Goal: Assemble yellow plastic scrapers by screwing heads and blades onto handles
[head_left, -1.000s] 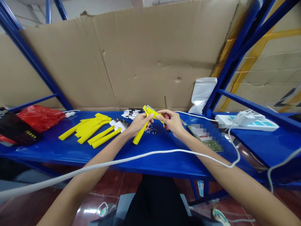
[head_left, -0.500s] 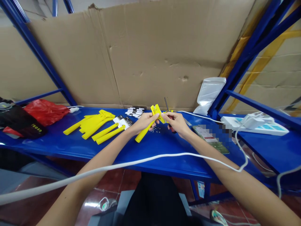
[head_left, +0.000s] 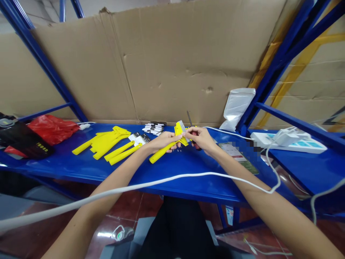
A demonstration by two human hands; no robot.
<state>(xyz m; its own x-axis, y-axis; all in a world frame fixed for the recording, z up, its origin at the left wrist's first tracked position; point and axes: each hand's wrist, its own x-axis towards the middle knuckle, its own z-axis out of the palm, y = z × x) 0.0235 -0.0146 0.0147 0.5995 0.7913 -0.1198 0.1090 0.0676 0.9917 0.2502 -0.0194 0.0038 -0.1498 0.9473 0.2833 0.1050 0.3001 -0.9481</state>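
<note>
My left hand (head_left: 165,141) is closed around a yellow scraper (head_left: 161,153), its long handle slanting down to the left. A flat silver blade (head_left: 181,126) shows at the scraper's head. My right hand (head_left: 202,138) is closed on a screwdriver (head_left: 196,144) with a red and dark handle, its thin shaft pointing up and away. The thumb and fingertips of that hand also touch the scraper's head by the blade. Small metal bits (head_left: 179,149) lie on the blue table beneath, partly hidden by my hands.
More yellow scraper handles (head_left: 107,142) lie to the left, near printed cards (head_left: 138,138) and a stack of black-and-white packs (head_left: 153,128). A phone (head_left: 238,156) and a power strip (head_left: 291,142) are on the right. A white cable (head_left: 161,181) crosses above my forearms.
A silver blade now shows at the scraper's head, where only yellow plastic was visible. The scraper has tilted, its handle end swinging left, and my right fingers have shifted at the head.
</note>
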